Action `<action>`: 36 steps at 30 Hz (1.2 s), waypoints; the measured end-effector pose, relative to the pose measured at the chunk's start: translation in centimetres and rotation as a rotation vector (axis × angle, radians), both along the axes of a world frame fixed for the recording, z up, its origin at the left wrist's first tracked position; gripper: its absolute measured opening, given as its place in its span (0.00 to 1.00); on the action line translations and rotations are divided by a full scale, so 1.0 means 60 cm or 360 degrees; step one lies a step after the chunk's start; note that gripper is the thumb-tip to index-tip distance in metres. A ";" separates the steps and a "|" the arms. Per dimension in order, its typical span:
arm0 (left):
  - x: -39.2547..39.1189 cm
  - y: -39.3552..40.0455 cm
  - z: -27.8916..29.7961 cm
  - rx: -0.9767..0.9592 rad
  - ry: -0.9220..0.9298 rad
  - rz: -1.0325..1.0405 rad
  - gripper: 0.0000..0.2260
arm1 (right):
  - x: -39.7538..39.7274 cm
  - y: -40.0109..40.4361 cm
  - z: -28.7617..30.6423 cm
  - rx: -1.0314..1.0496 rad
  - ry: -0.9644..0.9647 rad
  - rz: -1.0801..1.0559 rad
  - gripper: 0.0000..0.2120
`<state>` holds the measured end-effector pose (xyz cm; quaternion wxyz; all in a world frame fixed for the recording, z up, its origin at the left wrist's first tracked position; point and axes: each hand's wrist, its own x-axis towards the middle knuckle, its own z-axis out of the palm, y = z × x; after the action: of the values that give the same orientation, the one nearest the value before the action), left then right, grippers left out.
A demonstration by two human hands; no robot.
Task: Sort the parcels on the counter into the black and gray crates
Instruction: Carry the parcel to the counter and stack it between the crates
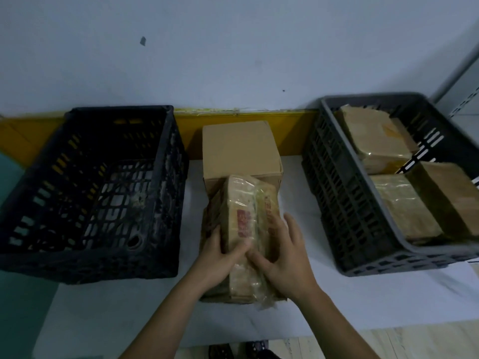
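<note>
A tape-wrapped brown parcel (pixel 243 203) with a red label lies on the white counter (pixel 337 294) between the two crates. My left hand (pixel 220 257) grips its left side, and my right hand (pixel 282 255) grips its right side, thumbs meeting on top. Behind it stands a plain cardboard box (pixel 241 149). The black crate (pixel 90 193) on the left holds no parcels that I can see. The gray crate (pixel 363 203) on the right holds several brown parcels (pixel 404 203).
A pale wall with a yellow strip (pixel 246 117) runs behind the counter. The counter's front edge is near my forearms, with floor and dark footwear (pixel 223 351) below. A metal shelf upright (pixel 464 99) stands at the far right.
</note>
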<state>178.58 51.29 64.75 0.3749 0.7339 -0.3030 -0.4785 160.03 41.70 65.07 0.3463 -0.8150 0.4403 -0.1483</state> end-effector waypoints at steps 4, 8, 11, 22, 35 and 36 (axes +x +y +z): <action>0.016 0.014 0.003 -0.0051 0.0156 0.0097 0.36 | 0.010 0.009 -0.019 0.0558 -0.0046 -0.0035 0.50; 0.020 0.029 0.004 -0.0038 0.0216 0.0204 0.30 | 0.006 0.004 -0.034 0.0403 0.0032 -0.0055 0.42; 0.008 0.028 -0.003 0.0017 0.0107 0.0251 0.14 | 0.002 0.003 -0.026 0.0181 0.0063 -0.0186 0.38; -0.028 -0.006 -0.003 -0.0118 -0.0280 0.0080 0.31 | -0.005 0.011 0.001 -0.0062 -0.0207 -0.0274 0.24; -0.004 0.013 -0.035 -0.0185 -0.0839 -0.0153 0.31 | -0.012 0.004 -0.036 -0.0139 0.0123 -0.0085 0.26; -0.001 0.015 -0.039 -0.0188 -0.0819 -0.0170 0.30 | -0.017 0.003 -0.047 -0.0098 0.0200 -0.0132 0.31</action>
<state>178.51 52.19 62.40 0.3020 0.7913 -0.4540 -0.2767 159.01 41.89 62.27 0.2862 -0.8140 0.4898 -0.1247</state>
